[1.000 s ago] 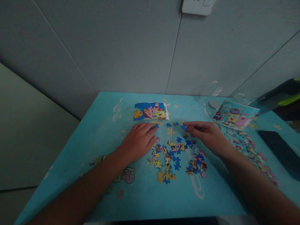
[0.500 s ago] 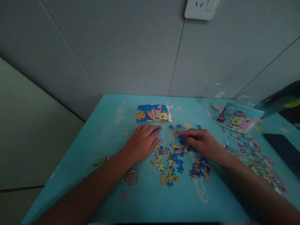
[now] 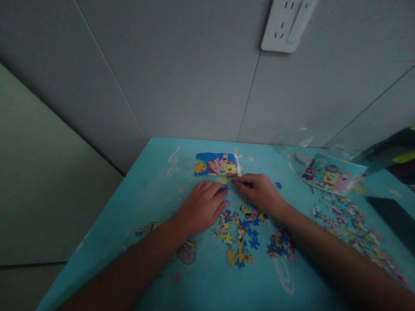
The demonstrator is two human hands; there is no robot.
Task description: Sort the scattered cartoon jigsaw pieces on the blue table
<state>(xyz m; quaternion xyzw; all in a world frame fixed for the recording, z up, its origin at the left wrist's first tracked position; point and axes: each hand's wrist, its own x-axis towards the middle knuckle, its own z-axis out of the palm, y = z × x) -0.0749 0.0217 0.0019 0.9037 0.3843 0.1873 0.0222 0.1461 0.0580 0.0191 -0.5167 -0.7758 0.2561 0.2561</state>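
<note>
My left hand [image 3: 203, 207] rests on the table with its thumb apart from its fingers. Its index fingertip touches a blue puzzle piece [image 3: 226, 186]. Just to the right, my right hand [image 3: 260, 193] pinches another blue puzzle piece [image 3: 233, 182] between thumb and index finger, partly hidden by the fingertips. Below the hands lie partly joined puzzle pieces [image 3: 239, 234] in yellow, blue and pink. A small cluster of dark red and blue pieces [image 3: 280, 245] is under my right forearm. Behind my hands, a picture card [image 3: 216, 164] shows cartoon figures on blue.
A loose blue piece [image 3: 278, 185] lies right of my right hand. Farther right are a second picture card [image 3: 332, 174], a heap of mixed pieces [image 3: 358, 231], a dark flat slab [image 3: 401, 225] and a round whitish lid [image 3: 302, 158]. A grey wall [image 3: 190, 83] borders the turquoise table [image 3: 133, 177].
My right hand has moved left, close to my left fingertips at the blue pieces. My left hand keeps its place on the table. The camera view has tilted up slightly.
</note>
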